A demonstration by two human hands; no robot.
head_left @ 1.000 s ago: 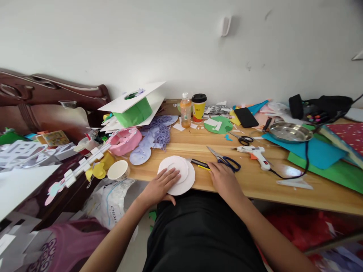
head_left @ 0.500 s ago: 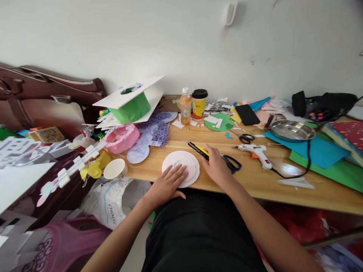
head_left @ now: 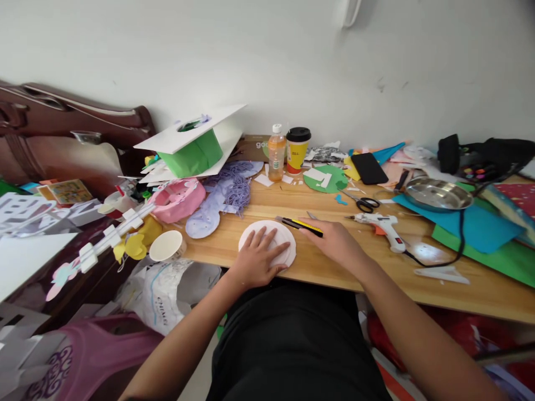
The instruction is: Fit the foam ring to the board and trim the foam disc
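Note:
My left hand (head_left: 263, 257) lies flat with its fingers spread on a stack of white round discs (head_left: 247, 233) at the table's front edge. The discs look like paper or card, and the hand covers much of them. Just to the right, my right hand (head_left: 337, 244) is closed on a black and yellow utility knife (head_left: 297, 223). The knife's tip points left, over the far right side of the discs. A pointed metal blade tip (head_left: 311, 215) shows behind the knife; the rest of it is hidden by my right hand.
Right of my hands are a white glue gun (head_left: 387, 228), black scissors (head_left: 366, 205) and a steel pan (head_left: 438, 194). Behind stand a drink bottle (head_left: 276, 156) and a lidded cup (head_left: 297, 153). A paper bowl (head_left: 168, 247) and pink ring (head_left: 178, 203) sit left.
My left hand has shifted right on the discs, its fingers more spread. My right hand has turned, with the knife now lying flatter, and it covers the blue scissors' handles seen earlier.

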